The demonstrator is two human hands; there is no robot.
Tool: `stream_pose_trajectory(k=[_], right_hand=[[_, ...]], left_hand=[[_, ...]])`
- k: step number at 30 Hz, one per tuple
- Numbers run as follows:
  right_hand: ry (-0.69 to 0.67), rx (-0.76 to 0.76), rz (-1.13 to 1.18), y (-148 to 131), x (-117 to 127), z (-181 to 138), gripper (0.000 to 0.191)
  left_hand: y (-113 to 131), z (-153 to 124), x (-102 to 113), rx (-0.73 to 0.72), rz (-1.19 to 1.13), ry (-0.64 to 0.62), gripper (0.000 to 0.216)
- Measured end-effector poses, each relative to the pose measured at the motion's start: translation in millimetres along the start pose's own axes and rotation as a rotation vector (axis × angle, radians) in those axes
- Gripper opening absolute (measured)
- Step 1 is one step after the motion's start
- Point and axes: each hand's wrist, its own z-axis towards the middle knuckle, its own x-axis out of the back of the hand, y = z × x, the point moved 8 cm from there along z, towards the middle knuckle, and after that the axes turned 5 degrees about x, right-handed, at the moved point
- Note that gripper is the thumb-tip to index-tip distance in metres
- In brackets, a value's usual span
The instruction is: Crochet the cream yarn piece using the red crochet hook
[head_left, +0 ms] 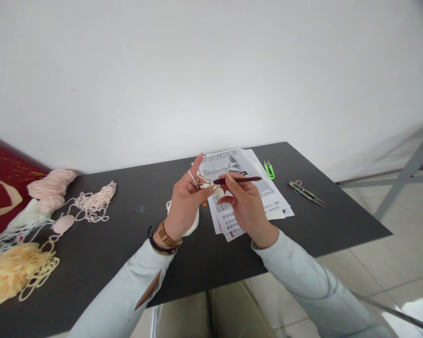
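My left hand (185,199) is raised above the black table (127,220), its index finger stretched up with white yarn (193,178) looped over it, and its thumb and fingers pinch a small cream crochet piece (216,190). My right hand (243,202) grips a dark red crochet hook (238,180) like a pencil, its tip at the crochet piece. A white yarn strand (193,225) hangs down below my left hand toward the table.
Printed instruction sheets (264,188) lie under my hands. Green snips (268,169) and a pair of scissors (306,192) rest to the right. Pink yarn (91,202), pale skeins (45,190) and yellow yarn (14,272) are piled at the left. A white wall stands behind.
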Motion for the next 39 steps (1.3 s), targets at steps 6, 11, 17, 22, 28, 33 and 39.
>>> stream_pose_trajectory(k=[6, 11, 17, 22, 28, 33, 39], right_hand=[[-0.022, -0.006, -0.038, 2.5, -1.0, 0.1, 0.021], [-0.074, -0.018, -0.096, 2.8, -1.5, 2.1, 0.017], [-0.136, -0.043, -0.167, -0.5, 1.6, 7.9, 0.016], [-0.193, -0.102, -0.182, 3.6, 1.4, 9.1, 0.018], [-0.243, -0.053, -0.219, -1.7, 0.2, 9.2, 0.018], [-0.179, -0.012, -0.243, -4.8, 5.8, 10.7, 0.017], [-0.084, -0.144, -0.047, 1.4, 6.1, 9.4, 0.023]], left_hand=[[-2.6, -6.0, -4.6, -0.049, 0.048, 0.100, 0.074], [-7.3, -2.2, -0.6, 0.024, 0.115, 0.099, 0.078], [7.0, 2.5, 6.9, 0.069, 0.373, 0.058, 0.077], [3.2, 3.3, 4.2, 0.276, 0.235, -0.168, 0.068], [-9.2, 1.4, 5.2, 0.428, 0.057, -0.233, 0.071], [-1.9, 0.9, 0.5, 0.271, 0.147, -0.176, 0.079], [5.3, -0.9, -3.0, 0.191, 0.162, -0.126, 0.085]])
